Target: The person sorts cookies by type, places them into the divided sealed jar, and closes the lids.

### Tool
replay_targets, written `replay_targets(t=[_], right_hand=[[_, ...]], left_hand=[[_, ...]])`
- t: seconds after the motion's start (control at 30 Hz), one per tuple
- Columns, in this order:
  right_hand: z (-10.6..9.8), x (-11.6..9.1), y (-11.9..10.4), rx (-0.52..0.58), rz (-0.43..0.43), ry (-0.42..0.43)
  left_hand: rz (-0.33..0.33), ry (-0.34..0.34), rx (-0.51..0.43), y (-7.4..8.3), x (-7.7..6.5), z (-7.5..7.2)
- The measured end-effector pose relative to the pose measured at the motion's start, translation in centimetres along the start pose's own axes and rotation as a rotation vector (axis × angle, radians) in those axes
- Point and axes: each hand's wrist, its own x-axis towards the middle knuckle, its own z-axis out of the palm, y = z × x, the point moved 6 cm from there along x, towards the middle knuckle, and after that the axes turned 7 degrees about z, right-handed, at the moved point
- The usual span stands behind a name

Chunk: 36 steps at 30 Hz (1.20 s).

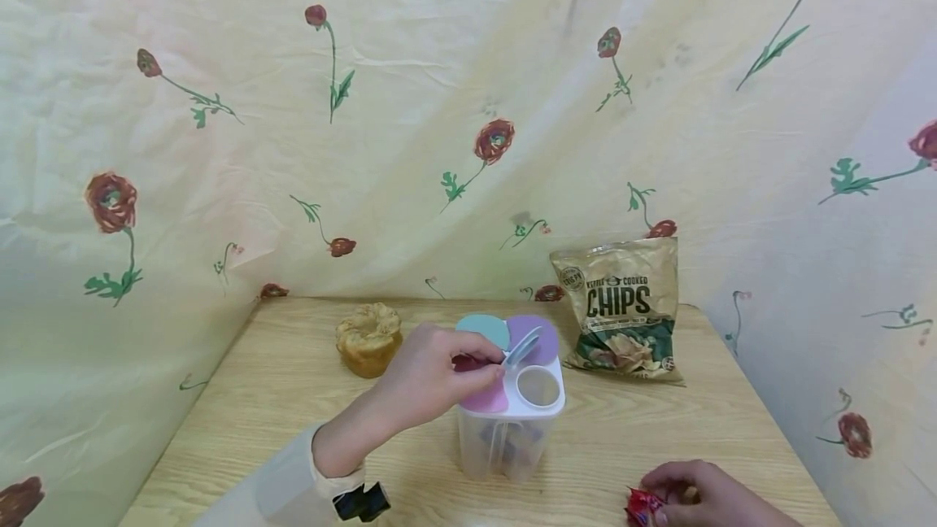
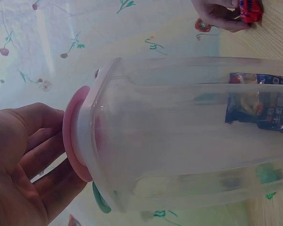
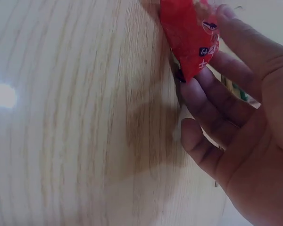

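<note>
A clear container [image 1: 505,450] with a white top stands on the table. Teal [image 1: 483,329], purple [image 1: 527,332] and pink [image 1: 486,398] lids cover parts of it, while its front-right round opening [image 1: 538,386] is uncovered. My left hand [image 1: 432,368] pinches a light-blue lid [image 1: 524,346], tilted up above the top. Through the wall in the left wrist view, a dark-blue snack packet [image 2: 259,101] and something green [image 2: 268,173] show. Low at the right, my right hand [image 1: 695,494] grips a small red packet [image 3: 191,35] between thumb and fingers, close to the tabletop.
A bag of chips [image 1: 622,311] stands behind and right of the container, against the flowered cloth [image 1: 410,145]. To the left rests a round golden pastry [image 1: 368,340]. The wooden table [image 1: 285,397] meets cloth on its left, back and right sides.
</note>
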Motion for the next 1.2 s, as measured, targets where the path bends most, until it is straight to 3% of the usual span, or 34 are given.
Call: replay_targets(t=[0.13, 0.33, 0.47, 0.6, 0.97, 1.2], right_hand=[[0.1, 0.0, -0.2, -0.035, -0.014, -0.003], [-0.3, -0.4, -0.5, 0.001, 0.054, 0.046], [-0.7, -0.6, -1.6, -0.01, -0.013, 0.054], [-1.4, -0.6, -3.5, -0.056, -0.093, 0.126], [-3.1, -2.0, -13.5, -0.321, -0.413, 0.505], [-3.7, -3.0, -19.9, -0.378, -0.603, 0.633]], left_hand=[[0.001, -0.001, 0.002, 0.0, 0.0, 0.0], [-0.002, -0.005, 0.002, 0.0, 0.0, 0.0], [-0.002, -0.006, -0.001, 0.1, 0.0, 0.0], [-0.003, -0.007, 0.005, 0.1, -0.1, 0.0], [-0.003, -0.003, -0.001, 0.1, 0.0, 0.0], [-0.005, -0.008, 0.007, 0.1, 0.0, -0.1]])
